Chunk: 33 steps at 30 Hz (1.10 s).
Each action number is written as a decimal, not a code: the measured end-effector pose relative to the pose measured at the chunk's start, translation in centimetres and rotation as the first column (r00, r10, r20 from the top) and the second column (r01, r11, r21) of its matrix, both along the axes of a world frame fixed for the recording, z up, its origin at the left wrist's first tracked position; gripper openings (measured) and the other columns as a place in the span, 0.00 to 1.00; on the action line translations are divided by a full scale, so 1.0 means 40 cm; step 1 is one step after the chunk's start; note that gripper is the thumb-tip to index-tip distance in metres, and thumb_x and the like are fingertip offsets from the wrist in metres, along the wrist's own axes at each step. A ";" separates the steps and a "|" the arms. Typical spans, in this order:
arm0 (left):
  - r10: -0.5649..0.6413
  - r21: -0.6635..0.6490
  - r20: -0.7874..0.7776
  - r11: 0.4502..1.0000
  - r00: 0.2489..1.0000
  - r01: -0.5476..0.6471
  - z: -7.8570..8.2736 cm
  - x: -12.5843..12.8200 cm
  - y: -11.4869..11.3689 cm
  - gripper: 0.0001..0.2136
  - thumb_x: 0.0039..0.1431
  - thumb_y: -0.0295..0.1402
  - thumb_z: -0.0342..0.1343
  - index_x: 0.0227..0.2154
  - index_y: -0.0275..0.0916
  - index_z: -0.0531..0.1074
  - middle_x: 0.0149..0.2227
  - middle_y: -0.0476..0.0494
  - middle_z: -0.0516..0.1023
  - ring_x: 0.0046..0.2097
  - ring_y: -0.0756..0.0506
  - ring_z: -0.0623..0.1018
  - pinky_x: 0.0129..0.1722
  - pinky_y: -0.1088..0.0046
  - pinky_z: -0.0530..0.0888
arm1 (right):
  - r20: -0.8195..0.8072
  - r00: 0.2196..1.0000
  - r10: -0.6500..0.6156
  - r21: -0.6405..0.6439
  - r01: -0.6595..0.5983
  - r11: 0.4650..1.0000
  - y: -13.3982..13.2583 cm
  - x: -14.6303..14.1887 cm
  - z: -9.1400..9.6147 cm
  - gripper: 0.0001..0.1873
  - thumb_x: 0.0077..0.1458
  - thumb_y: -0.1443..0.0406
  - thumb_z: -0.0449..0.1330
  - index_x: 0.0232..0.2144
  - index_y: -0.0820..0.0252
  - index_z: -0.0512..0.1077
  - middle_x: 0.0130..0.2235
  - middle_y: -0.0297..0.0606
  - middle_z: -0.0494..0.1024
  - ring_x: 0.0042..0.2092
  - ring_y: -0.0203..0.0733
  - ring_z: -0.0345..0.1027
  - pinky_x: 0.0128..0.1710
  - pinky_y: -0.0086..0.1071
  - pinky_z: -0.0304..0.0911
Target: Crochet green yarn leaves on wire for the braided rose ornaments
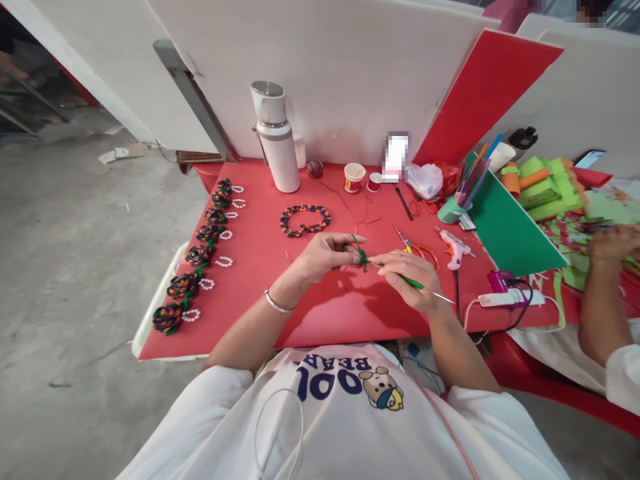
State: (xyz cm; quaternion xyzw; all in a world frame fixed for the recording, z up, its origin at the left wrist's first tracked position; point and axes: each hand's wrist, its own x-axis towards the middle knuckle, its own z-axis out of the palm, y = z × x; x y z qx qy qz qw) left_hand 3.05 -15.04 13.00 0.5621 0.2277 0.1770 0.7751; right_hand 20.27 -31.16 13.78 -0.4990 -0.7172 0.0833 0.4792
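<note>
The left hand (324,257) pinches green crochet work (363,256); the right hand (416,268) grips a crochet hook (414,283) (paper cup (355,179) at twelve o'clock).

This looks like a handicraft workshop: a crochet hook (413,283) shows at centre, scissors (409,249) and a pink hot-glue gun (456,251) lie right of centre on the red tabletop (255,260), and yarn rosettes (199,254) line its left edge. White partitions (325,80) stand across the top, concrete floor (75,267) spreads at left, and a co-worker's arm (606,293) appears beside green paper scraps (575,277) at far right.
</note>
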 end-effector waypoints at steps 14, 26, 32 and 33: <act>-0.040 -0.022 0.093 0.999 0.995 0.042 -0.011 0.010 -0.021 0.24 0.43 0.29 0.70 0.48 0.33 0.81 0.28 0.48 0.79 0.24 0.53 0.75 0.19 0.80 0.67 | -0.799 0.601 -0.011 -0.065 -0.069 0.995 0.025 -0.036 -0.096 0.12 0.62 0.53 0.64 0.32 0.53 0.79 0.39 0.37 0.86 0.38 0.43 0.81 0.39 0.39 0.77; 0.059 0.036 0.144 0.997 0.988 -0.065 -0.013 0.017 -0.045 0.30 0.42 0.34 0.76 0.51 0.31 0.79 0.27 0.46 0.81 0.22 0.54 0.72 0.20 0.79 0.65 | -0.710 0.696 -0.109 0.023 0.178 0.984 0.021 -0.077 -0.131 0.12 0.65 0.54 0.61 0.36 0.53 0.78 0.41 0.39 0.84 0.39 0.43 0.78 0.40 0.41 0.76; 0.207 0.102 0.174 0.969 0.963 -0.227 -0.032 0.040 -0.090 0.29 0.43 0.33 0.75 0.51 0.31 0.79 0.27 0.48 0.80 0.28 0.52 0.76 0.29 0.77 0.72 | -0.310 0.912 -0.269 0.161 0.329 0.931 0.005 -0.083 -0.113 0.10 0.66 0.65 0.59 0.44 0.50 0.80 0.44 0.39 0.83 0.46 0.43 0.77 0.48 0.42 0.75; 0.245 0.105 0.181 0.958 0.952 -0.266 -0.037 0.043 -0.098 0.29 0.44 0.33 0.74 0.52 0.32 0.79 0.28 0.47 0.81 0.29 0.52 0.77 0.30 0.77 0.72 | -0.239 0.923 -0.302 0.191 0.350 0.917 0.004 -0.086 -0.111 0.11 0.66 0.66 0.59 0.47 0.49 0.79 0.45 0.40 0.82 0.47 0.43 0.77 0.48 0.42 0.76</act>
